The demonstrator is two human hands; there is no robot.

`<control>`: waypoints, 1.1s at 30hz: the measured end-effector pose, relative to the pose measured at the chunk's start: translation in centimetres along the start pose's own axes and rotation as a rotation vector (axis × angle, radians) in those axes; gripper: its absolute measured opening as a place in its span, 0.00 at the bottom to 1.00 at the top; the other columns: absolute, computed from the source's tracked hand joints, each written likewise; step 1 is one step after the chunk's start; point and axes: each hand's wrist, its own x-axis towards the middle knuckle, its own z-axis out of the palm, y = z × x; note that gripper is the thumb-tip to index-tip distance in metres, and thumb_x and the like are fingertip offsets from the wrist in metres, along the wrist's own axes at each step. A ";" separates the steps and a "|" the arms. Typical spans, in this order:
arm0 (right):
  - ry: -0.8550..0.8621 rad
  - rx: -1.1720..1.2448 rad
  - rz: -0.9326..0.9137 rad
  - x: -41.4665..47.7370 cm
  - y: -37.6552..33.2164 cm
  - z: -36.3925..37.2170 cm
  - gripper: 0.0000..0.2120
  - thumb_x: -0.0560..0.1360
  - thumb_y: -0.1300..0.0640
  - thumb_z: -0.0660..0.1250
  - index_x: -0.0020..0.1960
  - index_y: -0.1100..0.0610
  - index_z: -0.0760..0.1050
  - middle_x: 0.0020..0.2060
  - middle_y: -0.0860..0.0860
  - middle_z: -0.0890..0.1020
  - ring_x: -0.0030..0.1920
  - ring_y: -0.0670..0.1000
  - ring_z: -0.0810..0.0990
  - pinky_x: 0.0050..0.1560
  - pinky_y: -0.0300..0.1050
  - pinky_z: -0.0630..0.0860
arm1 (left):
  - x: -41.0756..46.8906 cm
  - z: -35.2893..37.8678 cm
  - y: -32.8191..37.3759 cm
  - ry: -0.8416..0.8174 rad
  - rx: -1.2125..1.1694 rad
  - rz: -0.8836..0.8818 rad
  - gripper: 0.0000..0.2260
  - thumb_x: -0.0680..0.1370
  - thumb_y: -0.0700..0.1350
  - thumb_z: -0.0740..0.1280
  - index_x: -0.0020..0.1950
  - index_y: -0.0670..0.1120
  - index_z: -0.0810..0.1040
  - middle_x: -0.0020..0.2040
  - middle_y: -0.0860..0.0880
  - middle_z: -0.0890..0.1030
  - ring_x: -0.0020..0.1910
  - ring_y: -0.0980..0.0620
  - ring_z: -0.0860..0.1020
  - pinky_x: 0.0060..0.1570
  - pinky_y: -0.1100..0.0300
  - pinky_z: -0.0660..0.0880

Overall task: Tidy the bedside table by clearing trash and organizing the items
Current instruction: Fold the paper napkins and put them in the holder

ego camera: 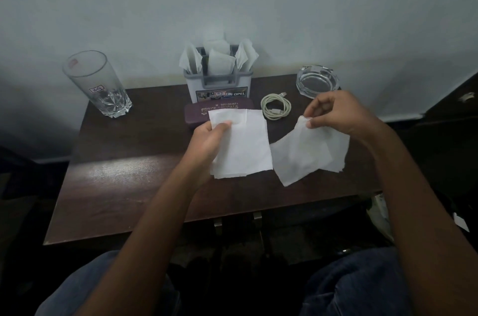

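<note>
Over the dark brown bedside table (124, 186), my left hand (209, 142) pinches a flat white tissue (245, 150) by its upper left part. My right hand (336, 114) pinches the top corner of a second white tissue (302, 158), which hangs down in folded layers. Behind the tissues lies a maroon spectacle case (196, 115), partly covered by the left tissue. A grey holder (217, 82) with several white tissues standing in it is at the back by the wall.
A tall clear glass (101, 85) stands at the table's back left. A coiled white cable (275, 108) lies right of the case, and a glass ashtray (316, 80) sits at the back right. My knees are below the table's front edge.
</note>
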 end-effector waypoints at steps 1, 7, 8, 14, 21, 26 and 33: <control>0.014 -0.029 0.012 0.1 0.4 0.1 0.10 0.65 0.68 0.74 0.35 0.54 0.78 0.33 0.54 0.81 0.32 0.44 0.77 0.39 0.42 0.72 | 0.0 0.0 0.0 -0.002 -0.001 0.006 0.09 0.80 0.45 0.60 0.57 0.44 0.76 0.47 0.48 0.82 0.44 0.50 0.81 0.41 0.57 0.78; 0.048 -0.084 0.036 0.4 1.3 0.5 0.11 0.69 0.65 0.71 0.33 0.52 0.76 0.33 0.49 0.80 0.35 0.44 0.75 0.38 0.40 0.69 | 0.0 0.0 -0.1 0.001 0.031 0.024 0.10 0.80 0.45 0.60 0.57 0.44 0.77 0.49 0.47 0.82 0.46 0.49 0.81 0.42 0.57 0.78; 0.049 -0.088 0.033 0.5 1.4 0.6 0.11 0.69 0.65 0.71 0.33 0.52 0.76 0.33 0.48 0.79 0.36 0.43 0.75 0.39 0.39 0.69 | 0.1 0.0 -0.1 0.003 0.039 0.019 0.10 0.80 0.45 0.60 0.58 0.44 0.77 0.50 0.47 0.82 0.47 0.49 0.81 0.42 0.56 0.78; 0.093 -0.035 -0.052 0.4 0.8 0.4 0.09 0.72 0.64 0.69 0.36 0.52 0.76 0.36 0.49 0.80 0.39 0.46 0.77 0.42 0.41 0.70 | 0.2 -0.1 -0.2 0.030 0.073 0.013 0.12 0.80 0.46 0.60 0.60 0.44 0.76 0.53 0.46 0.81 0.50 0.47 0.80 0.47 0.53 0.77; 0.078 0.321 -0.188 -0.7 -1.8 -0.7 0.10 0.72 0.67 0.67 0.36 0.54 0.75 0.27 0.42 0.80 0.29 0.38 0.75 0.33 0.29 0.70 | 0.6 0.0 -0.5 0.112 0.037 0.054 0.07 0.80 0.45 0.60 0.51 0.45 0.76 0.42 0.51 0.79 0.40 0.54 0.77 0.37 0.59 0.74; -0.081 0.652 -0.273 -1.8 -4.1 -1.4 0.10 0.73 0.69 0.64 0.38 0.56 0.73 0.30 0.45 0.79 0.31 0.43 0.75 0.34 0.34 0.72 | 1.1 -0.2 -0.7 0.158 -0.056 0.045 0.08 0.80 0.42 0.59 0.44 0.47 0.76 0.41 0.50 0.80 0.39 0.52 0.78 0.42 0.58 0.76; -0.154 1.042 -0.349 -2.0 -6.7 0.7 0.09 0.73 0.67 0.62 0.39 0.55 0.74 0.32 0.48 0.76 0.33 0.47 0.73 0.36 0.37 0.74 | 1.2 1.3 -1.4 0.004 -0.399 -0.095 0.08 0.80 0.41 0.59 0.49 0.42 0.77 0.41 0.48 0.84 0.41 0.50 0.82 0.50 0.52 0.77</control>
